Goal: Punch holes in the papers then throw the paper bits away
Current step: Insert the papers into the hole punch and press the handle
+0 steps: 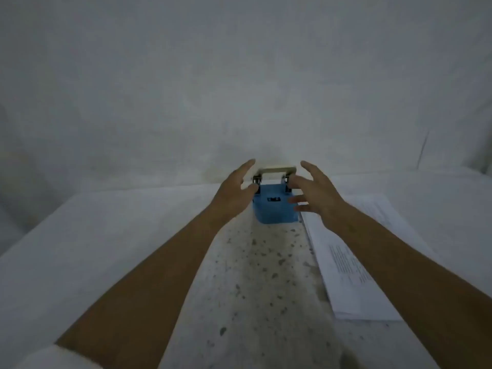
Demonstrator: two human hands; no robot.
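A blue hole punch (274, 207) with a pale metal lever stands on the speckled counter near the back wall. My left hand (234, 189) hovers at its left side with fingers spread, holding nothing. My right hand (315, 191) hovers at its right side, also open, fingertips close to the punch's top. Whether either hand touches the punch is unclear. A stack of printed papers (354, 267) lies on the counter to the right of the punch, partly under my right forearm.
The speckled counter (255, 275) runs forward between my arms. A plain white wall (239, 89) rises just behind the punch. Pale surfaces flank the counter left and right. A white sleeve edge (53, 358) shows at the bottom left.
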